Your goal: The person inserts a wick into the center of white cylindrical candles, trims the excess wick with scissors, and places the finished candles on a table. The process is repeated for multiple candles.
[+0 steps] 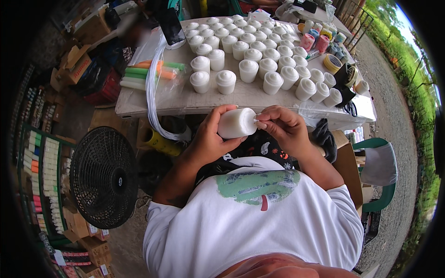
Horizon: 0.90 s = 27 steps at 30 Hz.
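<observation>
1. Left hand (211,139) wraps its fingers round a white cylindrical candle (237,123), held on its side just below the tabletop (139,104) near edge, above the lap.
2. Right hand (282,127) is at the candle's right end; thumb + forefinger pressed together, pinching sth small there, prob. the wick; too small to tell.
3. Progress, judged: many white candles (250,51) already stand upright in rows across the tabletop, approx. filling its middle + right. The one in hand looks like a further piece being finished. How many are left, can't tell.
4. Also on tabletop: bag of coloured tapers (153,74) at left, coil of white cord (153,97) hanging over the near edge, dark phone (171,28), tape rolls (333,62) + pastel candles (315,39) at right.
5. Room: bare strip along the near edge in front of the rows; left corner crowded by bag + cord.
6. Below: black fan (104,176) at person's left, green chair (380,171) at right; hands sit between, apart from both.
</observation>
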### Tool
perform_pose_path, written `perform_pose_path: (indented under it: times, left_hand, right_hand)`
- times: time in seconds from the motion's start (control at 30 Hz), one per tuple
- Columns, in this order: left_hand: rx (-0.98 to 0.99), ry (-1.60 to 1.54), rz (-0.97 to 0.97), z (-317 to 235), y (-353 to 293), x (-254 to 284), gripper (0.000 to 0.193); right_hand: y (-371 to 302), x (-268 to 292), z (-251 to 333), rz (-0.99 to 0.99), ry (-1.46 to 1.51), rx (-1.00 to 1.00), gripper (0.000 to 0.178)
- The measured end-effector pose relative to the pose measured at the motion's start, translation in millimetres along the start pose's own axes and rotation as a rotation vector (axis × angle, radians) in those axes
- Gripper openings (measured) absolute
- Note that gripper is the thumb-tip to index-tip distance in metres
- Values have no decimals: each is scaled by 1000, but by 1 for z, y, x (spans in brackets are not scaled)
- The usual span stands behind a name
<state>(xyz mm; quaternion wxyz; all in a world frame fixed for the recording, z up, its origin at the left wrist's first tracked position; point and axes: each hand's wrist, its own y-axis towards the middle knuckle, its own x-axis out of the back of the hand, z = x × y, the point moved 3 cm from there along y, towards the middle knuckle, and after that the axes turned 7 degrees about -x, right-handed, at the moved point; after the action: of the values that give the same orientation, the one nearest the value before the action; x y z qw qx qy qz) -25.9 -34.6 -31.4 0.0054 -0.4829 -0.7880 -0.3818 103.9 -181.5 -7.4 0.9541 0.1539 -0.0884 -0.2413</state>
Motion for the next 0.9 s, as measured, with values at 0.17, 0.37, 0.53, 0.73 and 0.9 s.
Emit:
perform_pose_path:
  times: [0.17, 0.37, 0.53, 0.73, 0.9]
  left_hand:
    - [5, 1, -5, 1, -1, -1, 63]
    - [-8, 8, -15, -5, 1, -1, 62]
    - [-32, 62, -11, -9, 2, 0, 62]
    - [119, -70, 119, -14, 3, 1, 59]
    - [170, -229, 220, -16, 4, 6, 60]
  right_hand:
    - [0, -2, 7, -8, -144, 67, 11]
    - [-3, -4, 25, -10, -543, 230, 15]
    - [-3, -6, 31, -22, -702, 336, 18]
    - [0, 0, 33, 73, -612, 175, 17]
    - [7, 7, 38, 148, -420, 191, 19]
